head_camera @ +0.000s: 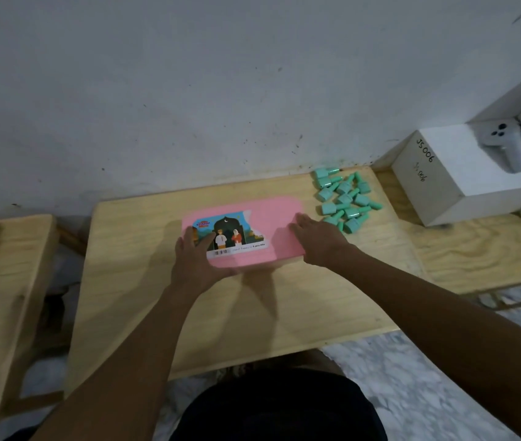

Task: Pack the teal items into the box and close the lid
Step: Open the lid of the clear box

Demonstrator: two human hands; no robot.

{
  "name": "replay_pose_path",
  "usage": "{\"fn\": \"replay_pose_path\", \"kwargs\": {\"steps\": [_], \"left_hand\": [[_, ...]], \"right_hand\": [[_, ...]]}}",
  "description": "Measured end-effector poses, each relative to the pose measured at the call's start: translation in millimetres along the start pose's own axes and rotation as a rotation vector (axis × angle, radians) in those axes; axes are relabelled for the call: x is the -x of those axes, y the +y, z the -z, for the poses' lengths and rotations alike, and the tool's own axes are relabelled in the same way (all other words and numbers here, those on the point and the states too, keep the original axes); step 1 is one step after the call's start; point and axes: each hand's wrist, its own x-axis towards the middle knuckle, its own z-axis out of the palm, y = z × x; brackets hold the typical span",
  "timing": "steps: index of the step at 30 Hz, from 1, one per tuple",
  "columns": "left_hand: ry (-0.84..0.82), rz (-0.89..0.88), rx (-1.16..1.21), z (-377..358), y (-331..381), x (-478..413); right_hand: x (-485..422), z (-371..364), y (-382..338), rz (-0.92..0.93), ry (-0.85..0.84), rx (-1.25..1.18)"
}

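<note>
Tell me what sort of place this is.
Likely a plain room at home, used as a floor-level workspace: low wooden tables on a marbled floor, against a scuffed white wall.

This is looking like a plain room in a home, serving as a makeshift work spot rather than a shop or lab. Low bare-plywood tables (252,313) are standing side by side on a marble-patterned floor (427,377), with their far edges against a scuffed, speckled white wall (189,90). At the far edge of the right-hand table, a white box (437,179) hand-marked "JS006" is holding a white controller (504,144).
</note>
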Motion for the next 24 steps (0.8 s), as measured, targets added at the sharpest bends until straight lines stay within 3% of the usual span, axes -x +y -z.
{"fn": "replay_pose_path", "kwargs": {"steps": [13,24], "left_hand": [[0.018,0.006,-0.025,-7,-1,4],[0.023,0.025,0.007,-10,0,8]], "right_hand": [[-6,11,-17,-0.007,-0.071,0.099],[-12,42,0,0.191,-0.208,0.157]]}}
